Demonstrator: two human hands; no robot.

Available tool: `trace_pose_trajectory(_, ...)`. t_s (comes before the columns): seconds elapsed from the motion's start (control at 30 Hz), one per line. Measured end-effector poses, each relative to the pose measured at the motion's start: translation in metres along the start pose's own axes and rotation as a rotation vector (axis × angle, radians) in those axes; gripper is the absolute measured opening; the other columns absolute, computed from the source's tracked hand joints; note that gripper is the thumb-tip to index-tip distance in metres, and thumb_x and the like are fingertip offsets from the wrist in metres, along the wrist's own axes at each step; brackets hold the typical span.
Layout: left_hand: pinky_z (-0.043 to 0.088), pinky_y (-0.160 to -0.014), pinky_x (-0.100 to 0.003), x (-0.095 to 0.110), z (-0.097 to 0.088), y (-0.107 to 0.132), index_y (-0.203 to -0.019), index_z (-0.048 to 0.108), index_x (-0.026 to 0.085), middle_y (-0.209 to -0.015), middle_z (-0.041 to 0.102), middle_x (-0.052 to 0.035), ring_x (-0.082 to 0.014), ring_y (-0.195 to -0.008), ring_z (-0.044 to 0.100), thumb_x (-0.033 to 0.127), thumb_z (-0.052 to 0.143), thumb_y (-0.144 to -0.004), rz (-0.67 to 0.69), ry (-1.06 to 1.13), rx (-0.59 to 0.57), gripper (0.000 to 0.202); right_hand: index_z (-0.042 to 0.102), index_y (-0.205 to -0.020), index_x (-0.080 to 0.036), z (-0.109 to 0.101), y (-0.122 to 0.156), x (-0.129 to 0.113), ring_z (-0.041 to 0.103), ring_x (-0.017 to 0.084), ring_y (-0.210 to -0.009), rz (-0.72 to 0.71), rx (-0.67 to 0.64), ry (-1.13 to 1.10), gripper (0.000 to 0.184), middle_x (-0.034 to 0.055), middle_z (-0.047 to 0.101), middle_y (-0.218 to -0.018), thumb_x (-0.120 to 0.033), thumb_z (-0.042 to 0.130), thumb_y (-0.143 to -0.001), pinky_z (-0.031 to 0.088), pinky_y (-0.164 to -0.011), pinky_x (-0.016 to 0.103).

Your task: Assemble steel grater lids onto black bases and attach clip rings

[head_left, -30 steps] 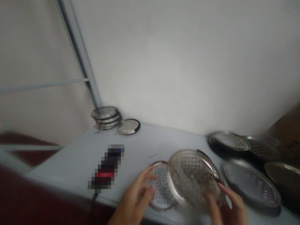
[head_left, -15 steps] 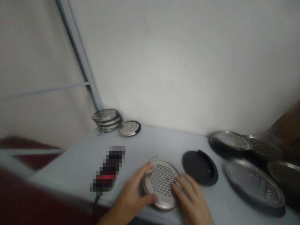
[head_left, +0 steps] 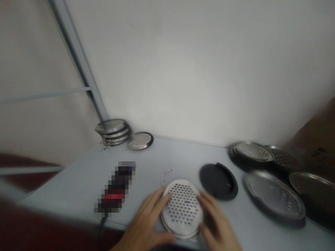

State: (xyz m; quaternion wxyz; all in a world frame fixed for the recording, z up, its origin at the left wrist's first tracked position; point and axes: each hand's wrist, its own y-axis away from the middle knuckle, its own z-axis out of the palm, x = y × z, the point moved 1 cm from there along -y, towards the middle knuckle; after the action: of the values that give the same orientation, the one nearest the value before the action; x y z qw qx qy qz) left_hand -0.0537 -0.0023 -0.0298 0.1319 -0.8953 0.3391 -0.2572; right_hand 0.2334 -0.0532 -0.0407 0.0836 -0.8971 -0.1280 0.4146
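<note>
Between my hands at the table's front edge is a round metal grater [head_left: 183, 209] with rows of oblong holes. My left hand [head_left: 145, 221] grips its left rim, fingers at the upper left and thumb near the bottom edge. On the right side, the fingers of my right hand [head_left: 218, 219] curl against the rim. Whether other pieces lie under the grater I cannot tell. Just beyond it lies a small metal clip [head_left: 168, 171], with a faint small ring [head_left: 162, 182] nearer. A black round tray [head_left: 218, 181] with a raised rim lies to the right.
A stack of round graters [head_left: 112, 132] stands at the back left, beside a single grater [head_left: 141, 141]. More round graters [head_left: 253, 151] and a large shiny one [head_left: 274, 195] lie at the right. A pixelated device [head_left: 115, 188] with a cable lies left. Behind is a wall [head_left: 183, 69].
My right fingers have moved off the grater's top to its right rim. My left thumb has slid off the face to the lower edge. The whole view has shifted slightly.
</note>
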Motion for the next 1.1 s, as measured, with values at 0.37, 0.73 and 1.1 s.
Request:
trace_pose_trajectory(0.37,0.058,-0.098,-0.047,0.007,0.0,-0.001,-0.143,0.056,0.028,-0.144,0.059,-0.0163,-0.0347,-0.124,0.063,0.08,0.068,-0.071,0.042,-0.044,0.046,0.09,0.024,-0.162,-0.028,0.0,0.007,-0.014,0.042,0.038,-0.145,-0.133,-0.01,0.24,0.111,0.0143,0.03,-0.165,-0.03,0.088,-0.071,0.045,-0.113,0.054)
trace_pose_trajectory(0.73,0.062,-0.09,-0.046,0.014,-0.008,-0.012,-0.137,0.058,0.027,-0.135,0.063,-0.017,-0.0333,-0.116,0.067,0.083,0.062,-0.072,0.116,-0.016,0.114,0.086,-0.001,-0.164,-0.025,0.008,0.017,-0.015,0.037,0.042,-0.146,-0.162,-0.019,0.37,0.139,0.0172,0.019,-0.166,-0.031,0.095,-0.064,0.047,-0.112,0.055)
trace_pose_trajectory(1.1,0.058,-0.097,-0.051,0.004,0.01,-0.002,-0.138,0.059,0.027,-0.141,0.059,-0.0177,-0.0366,-0.122,0.062,0.083,0.067,-0.067,0.078,0.042,0.113,0.09,0.012,-0.164,-0.029,-0.002,0.019,-0.02,0.04,0.035,-0.147,-0.038,-0.033,0.204,0.121,0.0133,0.028,-0.166,-0.03,0.09,-0.072,0.046,-0.114,0.049)
